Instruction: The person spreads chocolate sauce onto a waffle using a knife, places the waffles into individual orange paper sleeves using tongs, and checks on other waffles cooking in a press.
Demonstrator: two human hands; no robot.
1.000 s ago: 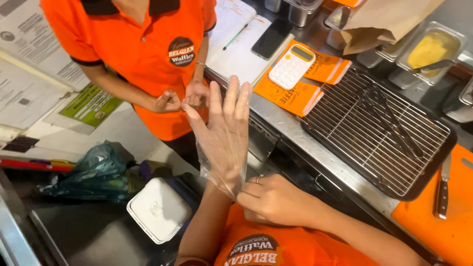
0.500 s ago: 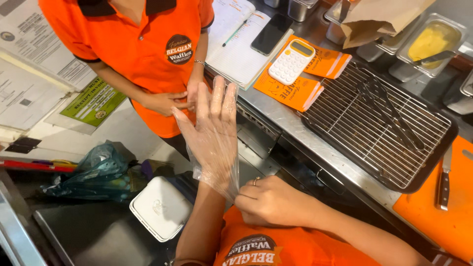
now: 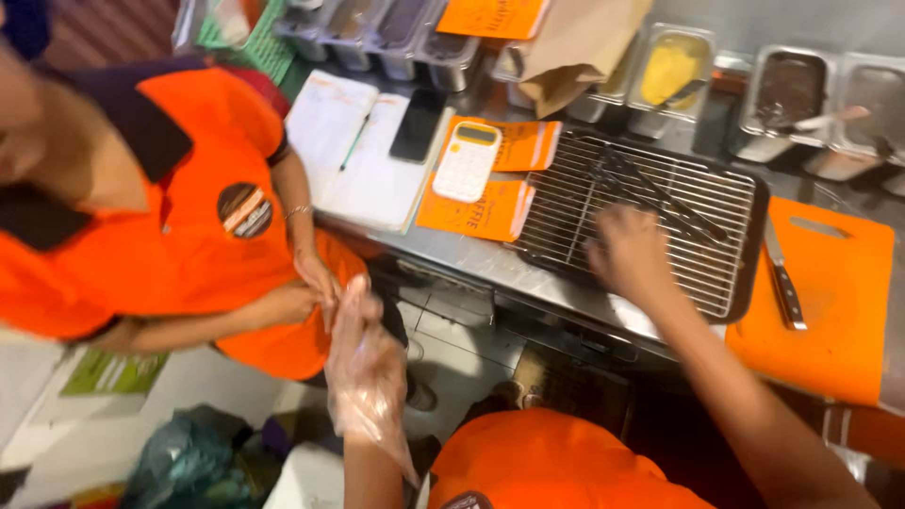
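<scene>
My left hand [image 3: 363, 363] wears a loose clear plastic glove and hangs in front of me, fingers together, holding nothing. My right hand [image 3: 630, 253] is bare and stretched out over the near edge of the wire rack [image 3: 698, 207] in its dark tray, fingers curled; the blur hides whether it grips anything. Black tongs [image 3: 650, 188] lie on the rack just beyond it. A co-worker in an orange shirt [image 3: 179, 226] stands at the left, hands [image 3: 316, 283] clasped close to my gloved hand.
An orange cutting board [image 3: 830, 302] with a knife [image 3: 782, 278] lies right of the rack. A white calculator [image 3: 466, 162] on orange sheets, an open notebook [image 3: 353, 155], a phone [image 3: 417, 125], a brown paper bag [image 3: 575, 47] and steel tubs [image 3: 674, 71] line the counter.
My right hand left my left wrist and reached out to the rack. The gloved left hand dropped and its fingers closed together. The view swung up toward the counter.
</scene>
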